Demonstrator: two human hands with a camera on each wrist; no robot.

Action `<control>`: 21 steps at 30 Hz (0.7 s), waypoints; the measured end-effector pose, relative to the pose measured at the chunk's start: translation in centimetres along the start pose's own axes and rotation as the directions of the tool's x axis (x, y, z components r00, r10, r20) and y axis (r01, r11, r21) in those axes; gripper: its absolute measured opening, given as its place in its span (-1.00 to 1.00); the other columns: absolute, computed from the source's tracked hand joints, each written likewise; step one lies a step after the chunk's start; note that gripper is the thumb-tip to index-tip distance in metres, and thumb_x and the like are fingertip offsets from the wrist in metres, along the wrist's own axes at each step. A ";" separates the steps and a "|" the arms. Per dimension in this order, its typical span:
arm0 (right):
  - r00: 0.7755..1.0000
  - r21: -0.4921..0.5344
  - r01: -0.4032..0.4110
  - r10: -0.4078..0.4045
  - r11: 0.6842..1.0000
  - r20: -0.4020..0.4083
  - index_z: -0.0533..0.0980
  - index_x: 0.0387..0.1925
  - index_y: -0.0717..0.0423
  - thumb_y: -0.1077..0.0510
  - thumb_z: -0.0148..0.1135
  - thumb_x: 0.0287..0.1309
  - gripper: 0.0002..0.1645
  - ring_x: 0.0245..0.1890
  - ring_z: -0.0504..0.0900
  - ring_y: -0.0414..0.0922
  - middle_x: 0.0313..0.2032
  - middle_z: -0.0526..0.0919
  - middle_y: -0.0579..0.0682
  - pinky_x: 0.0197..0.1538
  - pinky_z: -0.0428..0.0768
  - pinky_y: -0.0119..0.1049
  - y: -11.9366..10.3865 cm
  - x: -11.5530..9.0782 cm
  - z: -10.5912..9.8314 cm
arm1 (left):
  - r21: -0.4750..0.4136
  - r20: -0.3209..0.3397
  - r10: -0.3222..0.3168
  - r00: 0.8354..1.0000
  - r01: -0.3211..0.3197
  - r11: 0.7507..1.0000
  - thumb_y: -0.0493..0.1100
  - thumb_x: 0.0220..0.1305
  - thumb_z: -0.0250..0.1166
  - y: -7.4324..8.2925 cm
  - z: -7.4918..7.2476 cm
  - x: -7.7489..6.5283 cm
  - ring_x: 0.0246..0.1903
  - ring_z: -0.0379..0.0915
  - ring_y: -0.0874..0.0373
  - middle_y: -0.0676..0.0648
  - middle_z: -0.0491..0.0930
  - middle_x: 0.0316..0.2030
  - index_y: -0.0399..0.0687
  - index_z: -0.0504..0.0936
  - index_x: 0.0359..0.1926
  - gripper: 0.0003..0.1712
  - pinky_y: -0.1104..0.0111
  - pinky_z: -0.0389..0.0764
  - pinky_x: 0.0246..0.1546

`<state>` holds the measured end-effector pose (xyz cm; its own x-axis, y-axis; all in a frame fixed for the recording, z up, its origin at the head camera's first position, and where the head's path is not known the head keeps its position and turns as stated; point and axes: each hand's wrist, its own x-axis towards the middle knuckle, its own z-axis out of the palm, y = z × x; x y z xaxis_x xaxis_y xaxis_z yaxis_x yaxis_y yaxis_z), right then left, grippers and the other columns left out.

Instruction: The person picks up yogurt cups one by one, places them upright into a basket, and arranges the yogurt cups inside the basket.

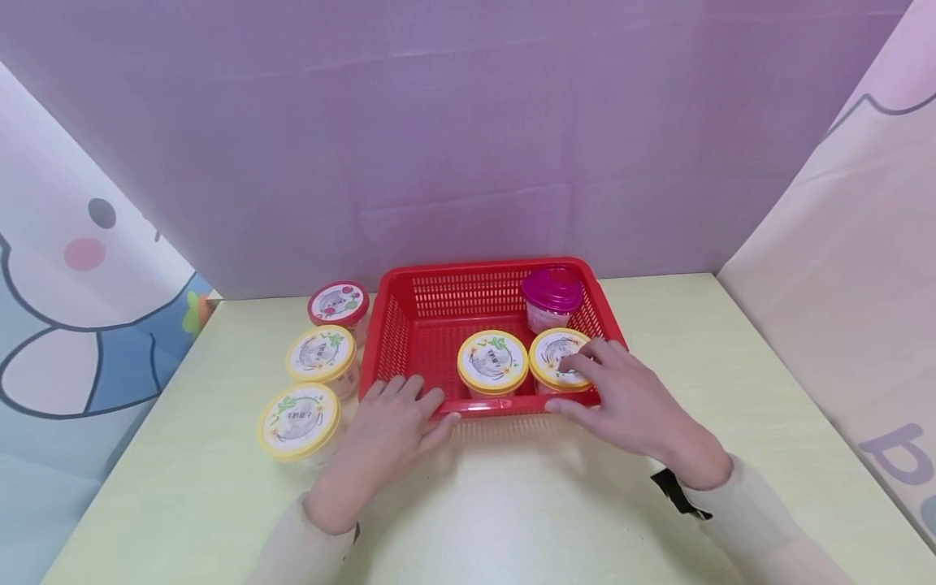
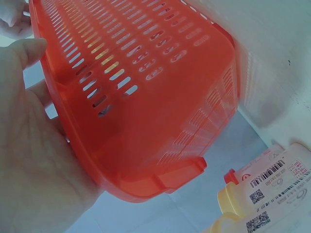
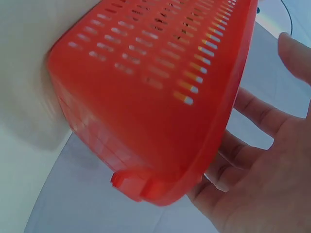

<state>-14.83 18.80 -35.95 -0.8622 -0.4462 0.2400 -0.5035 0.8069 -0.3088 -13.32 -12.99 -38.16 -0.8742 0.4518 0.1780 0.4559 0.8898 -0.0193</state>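
Note:
A red plastic basket (image 1: 439, 321) stands on the table in the head view. Inside it are two yellow-lidded cups (image 1: 493, 361) at the front and a cup with a magenta lid (image 1: 552, 291) at the back right. My left hand (image 1: 387, 435) holds the front rim near the left corner, fingers over the edge and thumb outside. My right hand (image 1: 629, 398) is at the front right corner, fingers bent loosely over the right yellow-lidded cup (image 1: 548, 349). In the right wrist view the right thumb (image 3: 294, 56) stands apart from the rim; whether the fingertips touch the cup is hidden.
Left of the basket, a red-lidded cup (image 1: 338, 303) and two yellow-lidded cups (image 1: 300, 422) form a row on the pale table (image 1: 512, 520). A purple cloth (image 1: 468, 138) hangs behind, with printed curtains (image 1: 863, 260) at both sides.

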 end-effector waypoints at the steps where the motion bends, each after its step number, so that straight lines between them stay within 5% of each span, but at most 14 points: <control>1: 1.000 0.001 0.004 -0.004 1.000 -0.008 0.59 0.12 0.09 -0.28 0.46 0.09 -0.29 -0.01 0.47 -0.03 0.00 0.53 0.03 -0.05 0.59 -0.02 -0.1 -0.1 0.1 | 0.001 -0.001 0.001 1.000 -0.001 1.000 0.32 0.25 0.34 0.0 0.0 0.0 -0.12 0.53 0.03 -0.04 0.62 -0.16 0.14 0.66 -0.05 -0.54 0.06 0.59 0.01; 21: 1.000 -0.136 0.003 -0.007 0.991 -0.026 0.61 -0.27 0.06 -0.24 0.52 0.01 -0.50 -0.29 0.48 -0.10 -0.31 0.57 -0.05 -0.24 0.54 -0.15 -0.6 -0.3 0.8 | 0.005 0.008 -0.005 1.000 0.005 1.000 0.32 0.23 0.36 0.2 -0.3 0.0 -0.14 0.53 0.05 -0.04 0.62 -0.17 0.12 0.64 -0.06 -0.52 0.08 0.60 -0.01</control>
<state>-14.33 18.15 -36.58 -0.8568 -0.4415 0.2664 -0.4942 0.8505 -0.1801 -13.22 -12.87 -37.89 -0.8777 0.4479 0.1706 0.4508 0.8923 -0.0236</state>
